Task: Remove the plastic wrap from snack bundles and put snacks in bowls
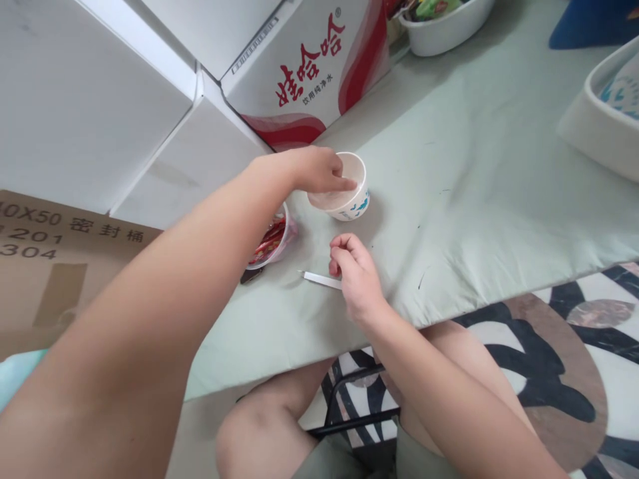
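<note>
My left hand [324,171] reaches over and into a white paper bowl [353,206] with blue print. One finger shows against the inner wall; the others are curled or hidden, so what they touch cannot be seen. In front of the bowl my right hand [355,269] is closed, its thumb and fingers curled together; anything between them is hidden. Beside it on the cloth lies a slim white pen-like tool [322,280] with a thin pointed tip, its other end behind my right hand.
A clear tub [279,239] of red packets sits under my left forearm, near a small dark object [251,275]. White cartons [304,73] stand behind. Along the far side are a white basin [444,30] and, at right, a white container [606,120]. The table's cloth edge [499,293] runs above my knees.
</note>
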Tool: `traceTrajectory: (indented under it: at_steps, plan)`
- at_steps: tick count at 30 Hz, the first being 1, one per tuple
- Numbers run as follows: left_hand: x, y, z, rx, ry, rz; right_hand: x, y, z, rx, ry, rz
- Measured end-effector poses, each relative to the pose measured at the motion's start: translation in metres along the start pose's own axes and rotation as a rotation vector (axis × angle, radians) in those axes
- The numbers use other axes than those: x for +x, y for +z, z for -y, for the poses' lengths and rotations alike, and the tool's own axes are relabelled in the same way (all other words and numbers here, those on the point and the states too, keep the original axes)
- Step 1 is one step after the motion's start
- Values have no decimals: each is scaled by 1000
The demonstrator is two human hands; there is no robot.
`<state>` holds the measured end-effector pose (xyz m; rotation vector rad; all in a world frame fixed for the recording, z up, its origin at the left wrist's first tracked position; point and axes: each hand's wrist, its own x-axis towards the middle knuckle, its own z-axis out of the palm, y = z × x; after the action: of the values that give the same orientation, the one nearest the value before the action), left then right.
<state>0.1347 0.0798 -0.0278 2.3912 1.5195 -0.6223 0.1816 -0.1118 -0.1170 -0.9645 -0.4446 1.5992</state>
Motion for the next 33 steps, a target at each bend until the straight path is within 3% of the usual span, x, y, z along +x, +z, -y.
traceTrajectory:
  at_steps: [3,6,8,11,12,14,15,17,22,25,29,33]
  plan:
    - [25,23,-10,36,74,33,0,1,-2,-30,-16,9]
    - [37,36,-23,85,26,33,1,0,-1,-63,-23,14]
    - [30,28,-30,88,-28,65,2,-3,0,-76,-42,12]
    - [-4,-2,-28,50,-77,150,2,-7,2,-102,-105,11]
    - [-22,-10,-25,0,-85,118,1,-8,4,-124,-135,15]
    - [-64,-13,-14,-162,-39,-274,-1,-10,8,-241,-229,31]
    - [-88,-6,-8,-243,-49,-566,-3,-10,9,-352,-294,44]
    - [-137,28,6,-467,-76,-884,-5,-11,11,-665,-419,101]
    - [-233,160,32,-824,-269,-759,-11,-13,2,-1375,-434,283]
    - [-259,211,33,-923,-459,-759,-16,-15,-11,-1567,-466,339]
    - [-262,223,43,-1055,-499,-813,-23,-10,-30,-1633,-546,299]
    - [-250,217,66,-1246,-413,-951,-33,-9,-42,-1592,-867,120]
